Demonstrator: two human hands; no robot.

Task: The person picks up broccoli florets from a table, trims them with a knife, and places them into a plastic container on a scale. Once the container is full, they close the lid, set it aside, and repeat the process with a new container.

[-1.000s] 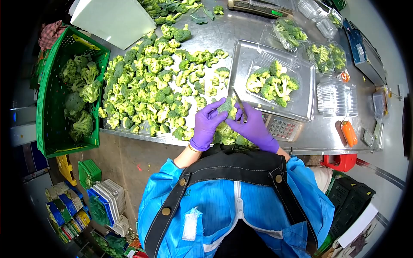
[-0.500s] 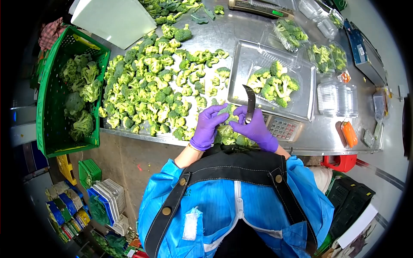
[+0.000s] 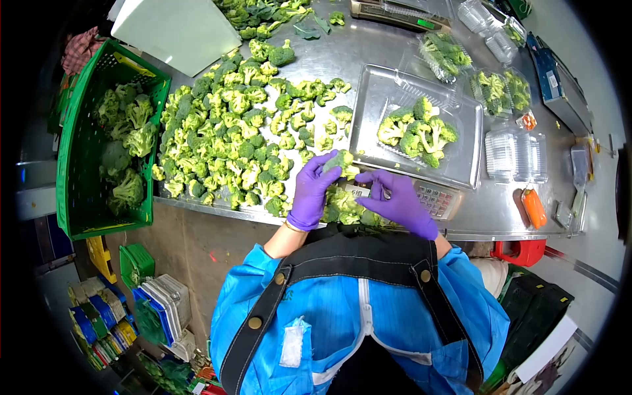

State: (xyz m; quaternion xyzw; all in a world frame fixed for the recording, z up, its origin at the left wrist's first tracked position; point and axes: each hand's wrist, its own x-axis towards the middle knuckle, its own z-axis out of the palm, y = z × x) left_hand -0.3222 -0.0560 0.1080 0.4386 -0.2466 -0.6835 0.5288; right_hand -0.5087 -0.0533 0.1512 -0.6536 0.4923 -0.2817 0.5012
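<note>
A floret [image 3: 340,162] sits up in front of the body, just off the near corner of the tray [image 3: 454,172], pinched between the thumb and fingers of the left hand [image 3: 313,191]. The grip is on the dark crown, with the paler stalk side turned toward the right hand [image 3: 397,199]. That hand is beside it with its fingers bent; whether it touches the floret or has anything in its palm, I cannot tell. Below both hands more broccoli [image 3: 342,207] lies at the table edge, partly hidden by them. The floret should be light, firm in the stalk and crumbly at the crown, where a hard squeeze would likely shed buds. The stalk looks the better place to take hold, though a loose pinch round the crown should do too; smooth gloves may slip a little if it is wet. Left of the hands a wide spread of cut pieces [image 3: 224,141] covers part of the steel table [image 3: 326,56], and on the tray a clear punnet holds a cluster of florets [image 3: 428,135], near the keypad [image 3: 436,199]
</note>
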